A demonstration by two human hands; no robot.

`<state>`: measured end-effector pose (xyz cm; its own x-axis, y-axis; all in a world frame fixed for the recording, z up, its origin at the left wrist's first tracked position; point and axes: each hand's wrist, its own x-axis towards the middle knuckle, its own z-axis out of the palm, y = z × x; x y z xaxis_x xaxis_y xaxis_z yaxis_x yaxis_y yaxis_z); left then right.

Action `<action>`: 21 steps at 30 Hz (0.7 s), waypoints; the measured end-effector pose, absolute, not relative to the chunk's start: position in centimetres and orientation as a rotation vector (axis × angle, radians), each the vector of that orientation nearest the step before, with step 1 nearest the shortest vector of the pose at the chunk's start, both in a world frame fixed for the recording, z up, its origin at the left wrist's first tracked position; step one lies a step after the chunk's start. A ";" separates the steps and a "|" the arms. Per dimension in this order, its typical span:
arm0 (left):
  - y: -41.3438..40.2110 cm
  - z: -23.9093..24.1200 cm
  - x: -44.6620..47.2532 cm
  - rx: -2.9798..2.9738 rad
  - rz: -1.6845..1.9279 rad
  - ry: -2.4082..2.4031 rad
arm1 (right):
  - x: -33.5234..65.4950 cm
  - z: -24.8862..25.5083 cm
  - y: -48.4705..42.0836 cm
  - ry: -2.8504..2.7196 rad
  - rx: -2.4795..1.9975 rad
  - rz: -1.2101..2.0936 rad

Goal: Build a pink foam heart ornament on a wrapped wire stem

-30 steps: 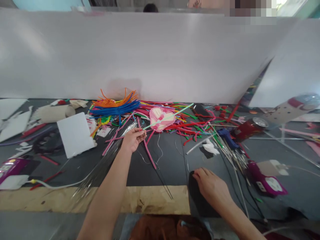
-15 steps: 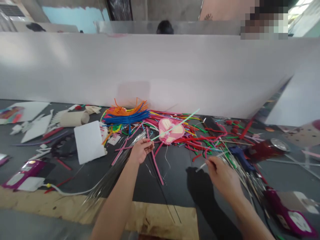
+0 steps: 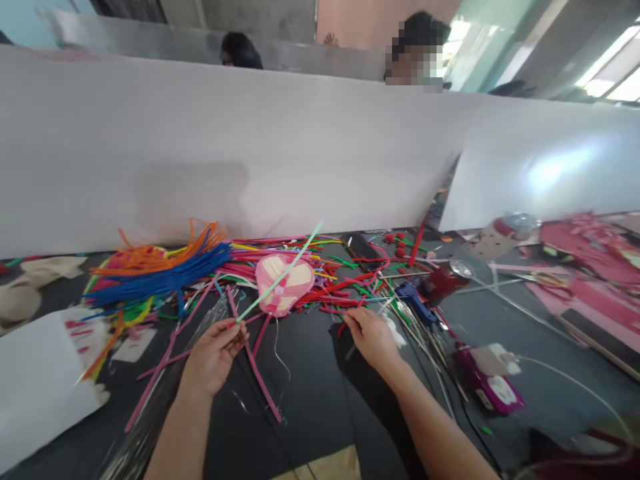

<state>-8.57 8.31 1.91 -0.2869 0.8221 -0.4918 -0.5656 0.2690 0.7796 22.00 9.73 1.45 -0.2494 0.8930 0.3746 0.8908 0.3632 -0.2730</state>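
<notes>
My left hand (image 3: 214, 353) pinches the lower end of a pale green pipe cleaner (image 3: 303, 251), which slants up to the right. Behind it on the black table lies a pink and cream heart-shaped piece (image 3: 300, 277), with a thin wire trailing from its lower tip. Pink pipe cleaners (image 3: 263, 381) lie beside and below the left hand. My right hand (image 3: 373, 337) is closed on a thin, pale stick (image 3: 387, 306) whose ends show on both sides of the fingers; its exact kind is unclear. Red and green pipe cleaners (image 3: 345, 293) lie just beyond that hand.
Bundles of blue (image 3: 165, 283) and orange pipe cleaners (image 3: 160, 257) lie at left, near a white sheet (image 3: 40, 387). On the right are a blue glue gun (image 3: 417, 303), a red can (image 3: 443, 283), and a purple device (image 3: 487, 383). A white partition (image 3: 300, 153) stands behind.
The view has turned right, so the table's things appear farther left. Both hands keep their hold, the left on the green pipe cleaner, the right on the pale stick.
</notes>
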 end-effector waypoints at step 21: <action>7.2 1.3 -7.7 0.294 1.418 1.154 | 26.3 4.8 14.1 -2.794 -1.485 -0.311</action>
